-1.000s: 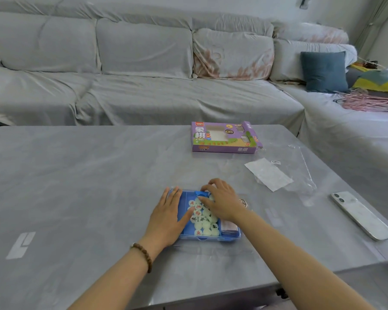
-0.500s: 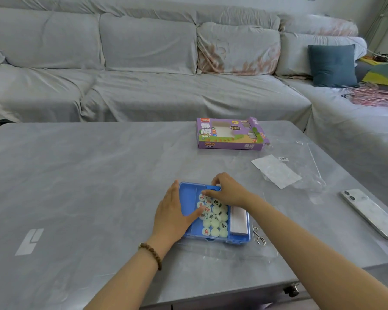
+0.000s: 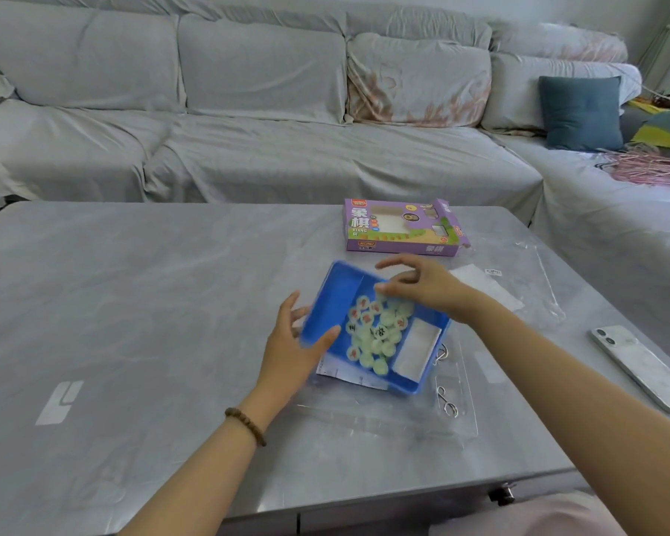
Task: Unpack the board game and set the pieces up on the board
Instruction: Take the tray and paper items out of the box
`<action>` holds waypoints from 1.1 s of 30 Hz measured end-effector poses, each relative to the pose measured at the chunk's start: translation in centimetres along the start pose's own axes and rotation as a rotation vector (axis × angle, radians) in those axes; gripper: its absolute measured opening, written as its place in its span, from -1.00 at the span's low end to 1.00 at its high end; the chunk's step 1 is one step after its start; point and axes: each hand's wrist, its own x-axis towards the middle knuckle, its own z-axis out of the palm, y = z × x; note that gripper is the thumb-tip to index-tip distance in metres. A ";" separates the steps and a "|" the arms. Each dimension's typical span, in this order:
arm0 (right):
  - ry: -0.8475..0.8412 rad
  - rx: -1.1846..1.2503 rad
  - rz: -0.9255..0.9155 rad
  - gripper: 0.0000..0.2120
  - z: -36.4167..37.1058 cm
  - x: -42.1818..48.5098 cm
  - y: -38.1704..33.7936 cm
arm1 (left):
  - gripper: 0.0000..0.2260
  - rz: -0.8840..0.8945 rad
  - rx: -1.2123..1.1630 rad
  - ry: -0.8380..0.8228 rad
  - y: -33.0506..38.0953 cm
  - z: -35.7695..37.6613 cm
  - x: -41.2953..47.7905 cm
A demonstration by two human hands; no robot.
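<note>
A blue plastic tray (image 3: 339,292) sits tilted near the middle of the grey table (image 3: 132,303), blurred by motion. Several round pale-green game pieces (image 3: 376,330) with red or black characters lie loose in its middle compartment. A folded white sheet (image 3: 416,352) fills the right compartment. My left hand (image 3: 291,350) grips the tray's left wall, thumb on the inside. My right hand (image 3: 422,284) hovers over the tray's far edge with fingers spread, holding nothing. The purple game box (image 3: 401,228) lies further back.
A clear plastic lid (image 3: 395,415) and a printed paper slip (image 3: 349,375) lie under the tray. Metal clips (image 3: 447,404), a white paper (image 3: 484,284) and clear wrapping (image 3: 534,272) sit to the right. A phone (image 3: 643,365) rests near the table's right edge. A grey sofa (image 3: 248,110) stands behind.
The tray has shifted away from me and tilted, with my left hand now gripping its side. My right hand has lifted off the pieces and opened above the far edge.
</note>
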 end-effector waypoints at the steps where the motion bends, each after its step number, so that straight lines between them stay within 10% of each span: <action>1: 0.078 0.080 0.001 -0.75 -0.3 0.0 -0.4 | -0.38 -0.061 -0.116 0.032 0.2 -0.3 0.4; 10: 0.367 0.625 0.128 -0.69 2.4 1.4 -0.3 | -0.75 -0.243 -0.396 -0.103 3.7 0.3 3.3; 33: 0.222 -0.250 -0.172 -0.81 8.0 1.2 6.4 | -0.76 -0.334 -0.073 0.247 -3.4 -9.3 6.6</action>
